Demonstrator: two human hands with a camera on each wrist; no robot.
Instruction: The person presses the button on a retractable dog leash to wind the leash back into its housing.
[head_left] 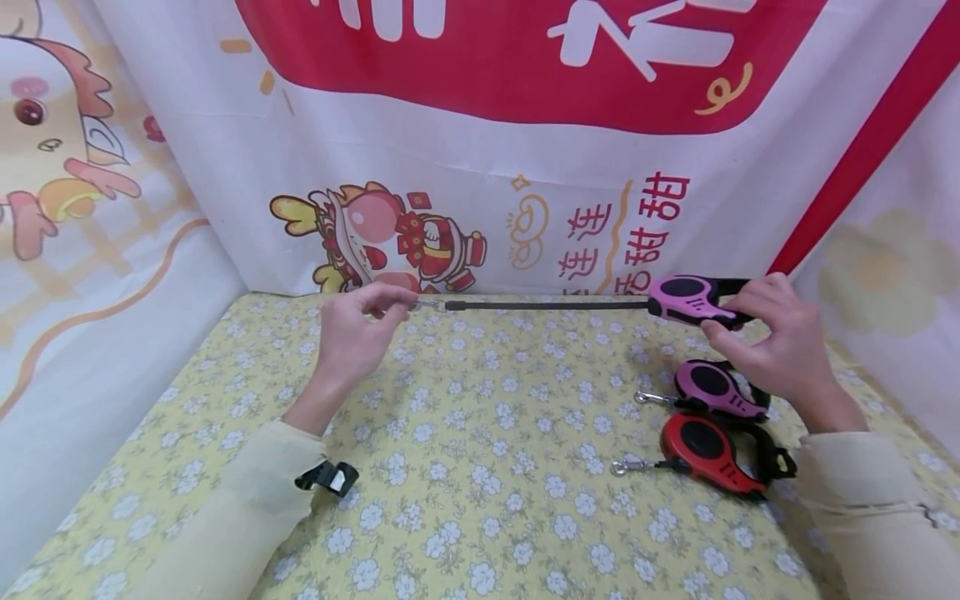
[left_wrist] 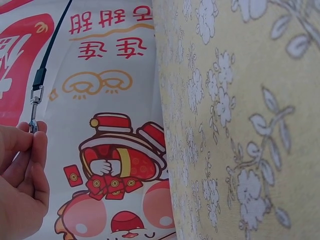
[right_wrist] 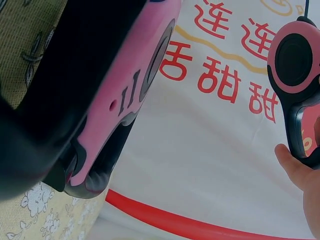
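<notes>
My right hand (head_left: 780,337) grips the handle of a pink and black retractable dog leash (head_left: 684,300), held up at the back right of the table. Its black strap (head_left: 547,306) runs out straight and level to the left. At the strap's end, my left hand (head_left: 360,329) pinches the metal snap hook (left_wrist: 34,107) between thumb and fingers. Below my right hand lie a second pink leash (head_left: 711,385) and a red leash (head_left: 701,442), both on the table with their clips pointing left. The right wrist view shows the held leash (right_wrist: 295,55) at its right edge.
A yellow flowered cloth (head_left: 480,467) covers the table. White printed curtains (head_left: 510,150) hang along the back and both sides. A black strap piece (head_left: 330,478) sits at my left sleeve cuff.
</notes>
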